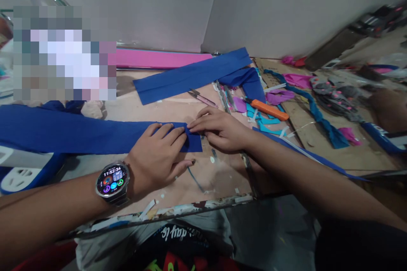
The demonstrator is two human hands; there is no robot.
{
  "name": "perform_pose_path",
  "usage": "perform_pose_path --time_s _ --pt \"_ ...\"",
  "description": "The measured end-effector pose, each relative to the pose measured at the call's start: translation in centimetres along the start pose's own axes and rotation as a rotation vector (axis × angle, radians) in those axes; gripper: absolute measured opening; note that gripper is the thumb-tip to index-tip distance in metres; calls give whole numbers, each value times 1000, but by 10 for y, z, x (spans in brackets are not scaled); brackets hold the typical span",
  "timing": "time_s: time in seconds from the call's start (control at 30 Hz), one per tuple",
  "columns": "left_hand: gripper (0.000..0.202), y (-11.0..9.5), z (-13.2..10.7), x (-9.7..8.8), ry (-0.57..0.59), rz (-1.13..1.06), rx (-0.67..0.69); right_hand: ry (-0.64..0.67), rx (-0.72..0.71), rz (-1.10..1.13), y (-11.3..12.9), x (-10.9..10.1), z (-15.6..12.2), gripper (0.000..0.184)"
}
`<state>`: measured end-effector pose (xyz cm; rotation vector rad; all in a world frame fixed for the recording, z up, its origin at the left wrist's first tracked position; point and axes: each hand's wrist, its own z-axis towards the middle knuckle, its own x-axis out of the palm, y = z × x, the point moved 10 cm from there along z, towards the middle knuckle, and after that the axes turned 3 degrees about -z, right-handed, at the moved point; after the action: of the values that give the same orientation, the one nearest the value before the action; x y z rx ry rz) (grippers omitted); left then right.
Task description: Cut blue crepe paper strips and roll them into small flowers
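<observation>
A long blue fabric strip (92, 133) lies across the work board (222, 178), its cut end near the middle. My left hand (159, 152) rests flat on the strip close to that end, fingers stretched out and thumb apart. From the other side, my right hand (224, 129) reaches over the end, with its straight fingertips touching the cloth beside my left fingers. Beyond both hands, another blue strip (190, 74) lies slantwise with a folded part at its right. Small thread snips (203, 98) lie between that strip and my right hand.
An orange utility knife (269, 110) sits among cloth scraps right of my right hand. Farther right, a cardboard sheet (302, 139) carries a twisted teal strip (318, 116). A white-and-blue power strip (25, 173) is at left. A pink bar (159, 58) runs along the grey wall.
</observation>
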<state>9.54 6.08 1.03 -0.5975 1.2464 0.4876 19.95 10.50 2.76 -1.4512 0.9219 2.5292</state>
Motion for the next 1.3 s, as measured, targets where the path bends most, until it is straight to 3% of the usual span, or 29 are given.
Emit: perform_pose_path --time_s 0.53,0.8,1.0,1.3 --pt "60 0 0 0 4 -1 0 92 59 -22 -5 10 -2 45" --pt "59 0 0 -1 11 4 -6 1 37 -79 -9 -1 0 33" --pt "60 1 0 1 13 17 -6 17 58 -115 -13 1 1 23" --pt "60 -1 0 -1 4 13 0 12 64 -75 -11 2 3 23"
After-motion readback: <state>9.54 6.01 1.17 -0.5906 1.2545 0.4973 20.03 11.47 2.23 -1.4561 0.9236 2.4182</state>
